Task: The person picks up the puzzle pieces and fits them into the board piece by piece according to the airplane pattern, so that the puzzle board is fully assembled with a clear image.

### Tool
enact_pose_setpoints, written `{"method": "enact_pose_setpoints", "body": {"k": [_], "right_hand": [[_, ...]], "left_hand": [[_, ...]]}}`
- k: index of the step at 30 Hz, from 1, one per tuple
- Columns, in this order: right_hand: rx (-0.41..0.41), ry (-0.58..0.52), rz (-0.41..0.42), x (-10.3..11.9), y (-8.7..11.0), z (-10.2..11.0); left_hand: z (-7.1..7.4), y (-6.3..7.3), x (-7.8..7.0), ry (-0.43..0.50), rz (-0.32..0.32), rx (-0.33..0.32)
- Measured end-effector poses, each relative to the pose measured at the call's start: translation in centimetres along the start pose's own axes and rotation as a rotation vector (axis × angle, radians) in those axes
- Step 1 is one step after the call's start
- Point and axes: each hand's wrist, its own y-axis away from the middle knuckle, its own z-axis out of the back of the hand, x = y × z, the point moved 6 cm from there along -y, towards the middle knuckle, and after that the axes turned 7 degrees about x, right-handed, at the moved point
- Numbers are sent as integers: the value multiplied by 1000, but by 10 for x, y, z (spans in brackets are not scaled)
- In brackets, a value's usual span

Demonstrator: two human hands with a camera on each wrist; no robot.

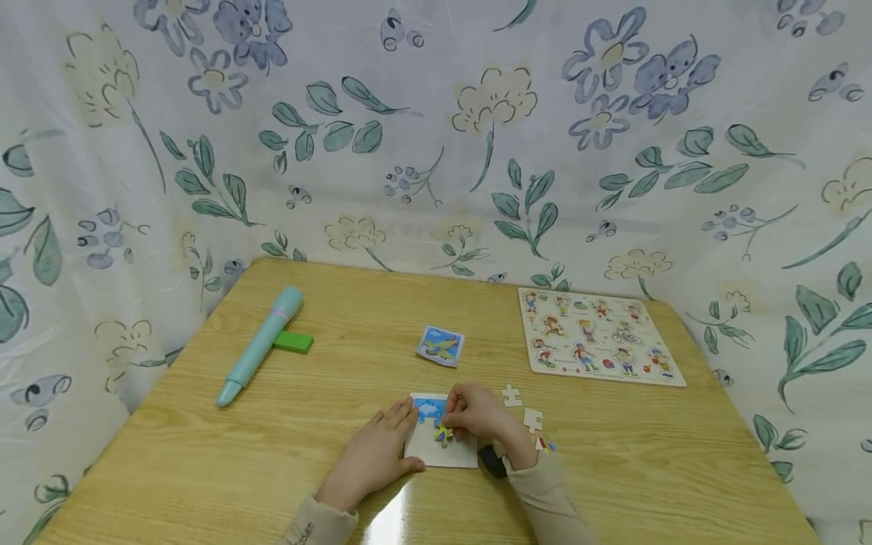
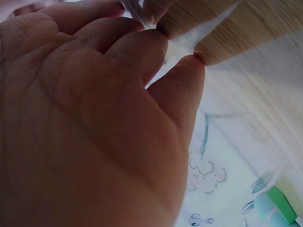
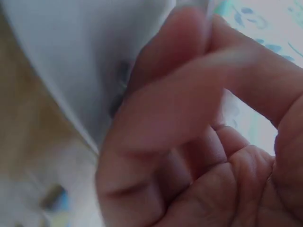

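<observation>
Head: puzzle piece [image 1: 443, 434], illegible sleeve lettering [image 1: 304, 534]

Card [image 1: 440, 347] behind tray [image 1: 437, 456], pieces [image 1: 534, 420] apparently at right

I get an even, fairly clear head view, with white glare on the bench [image 1: 368, 318] near the bottom edge. My left wrist view shows a dim, shadowed palm [image 2: 85, 127] against brighter floral cloth [image 2: 213, 156]; my right shows blurred fingers [image 3: 161, 113].
</observation>
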Motion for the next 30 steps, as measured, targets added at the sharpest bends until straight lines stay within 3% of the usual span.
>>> {"method": "enact_pose_setpoints", "body": {"k": [14,25,30], "right_hand": [[-108,179,-52,1,-4,-8],[-158,237,-60,-1,-4,-9],[-128,174,-39,-8,-3,-3]], "left_hand": [[1,1,-1,15,0,-2],[0,-2,-1,-14,-15,-17],[-4,-2,-1,-23,-12,-20]]}}
